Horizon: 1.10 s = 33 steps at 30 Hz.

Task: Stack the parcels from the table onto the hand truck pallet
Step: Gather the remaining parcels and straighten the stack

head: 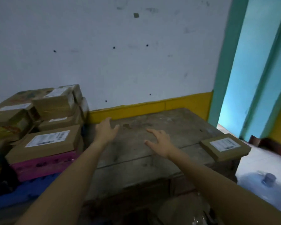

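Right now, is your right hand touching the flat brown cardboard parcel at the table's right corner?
Apart. The head view shows the right hand, fingers spread, with bare wooden table between it and the flat brown cardboard parcel.

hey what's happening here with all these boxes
A person is moving parcels off a wooden table onto a stack at the left. Both hands, left and right, are open and empty over the tabletop. One flat labelled parcel remains, at the table's right edge.
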Each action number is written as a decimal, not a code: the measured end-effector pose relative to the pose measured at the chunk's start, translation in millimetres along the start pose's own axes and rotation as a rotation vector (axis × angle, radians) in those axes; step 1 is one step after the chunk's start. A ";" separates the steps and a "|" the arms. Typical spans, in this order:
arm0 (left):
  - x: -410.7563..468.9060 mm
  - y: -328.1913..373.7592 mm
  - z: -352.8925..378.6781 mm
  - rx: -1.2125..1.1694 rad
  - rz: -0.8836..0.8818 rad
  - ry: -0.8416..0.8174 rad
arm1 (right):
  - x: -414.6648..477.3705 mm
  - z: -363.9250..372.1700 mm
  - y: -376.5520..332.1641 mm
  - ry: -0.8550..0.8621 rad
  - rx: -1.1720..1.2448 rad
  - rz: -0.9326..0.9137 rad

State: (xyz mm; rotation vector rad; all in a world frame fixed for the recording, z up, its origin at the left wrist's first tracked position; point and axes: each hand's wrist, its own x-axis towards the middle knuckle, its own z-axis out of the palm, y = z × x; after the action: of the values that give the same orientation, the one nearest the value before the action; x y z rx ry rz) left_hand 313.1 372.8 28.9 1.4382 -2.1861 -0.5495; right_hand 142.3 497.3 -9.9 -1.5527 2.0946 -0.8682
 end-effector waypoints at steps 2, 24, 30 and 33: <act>-5.7 40.6 34.3 -0.008 0.026 -0.034 | -10.2 -25.8 34.5 0.021 -0.004 0.020; 30.7 216.5 263.3 0.012 0.185 -0.359 | -10.2 -135.7 258.7 0.185 -0.018 0.360; 33.6 234.2 336.2 -0.045 0.101 -0.472 | 5.1 -149.1 333.0 0.145 -0.055 0.436; 35.1 245.2 373.7 -0.073 0.046 -0.526 | 16.2 -161.9 376.6 0.121 -0.052 0.456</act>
State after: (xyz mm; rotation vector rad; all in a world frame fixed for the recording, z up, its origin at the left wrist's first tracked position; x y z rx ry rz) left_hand -96.3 459.8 -131.8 1.3058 -2.5492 -1.0786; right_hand -232.0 594.8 -146.6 -0.9946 2.4349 -0.7572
